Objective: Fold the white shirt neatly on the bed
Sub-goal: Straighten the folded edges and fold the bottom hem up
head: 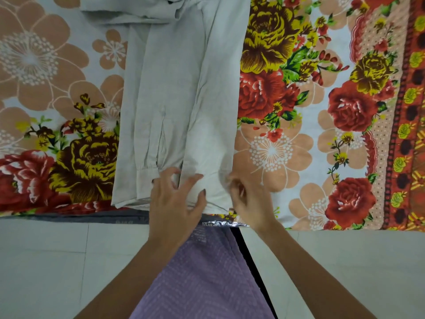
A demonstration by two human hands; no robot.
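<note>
The white shirt (179,88) lies on the bed (322,111) as a long narrow strip, both sides folded inward, sleeves laid lengthwise, collar end at the far top. Its hem hangs near the bed's front edge. My left hand (177,199) rests on the hem's middle, fingers spread and curled on the cloth beside a sleeve cuff (147,178). My right hand (248,201) is at the hem's right corner, fingers bent against the fabric edge; whether it pinches the cloth is hidden by blur.
A floral bedsheet (57,111) with red, yellow and peach flowers covers the bed on both sides of the shirt. The bed's front edge (69,217) runs across the lower middle. Pale floor tiles (46,261) lie below, and my purple garment (202,272) hangs between my arms.
</note>
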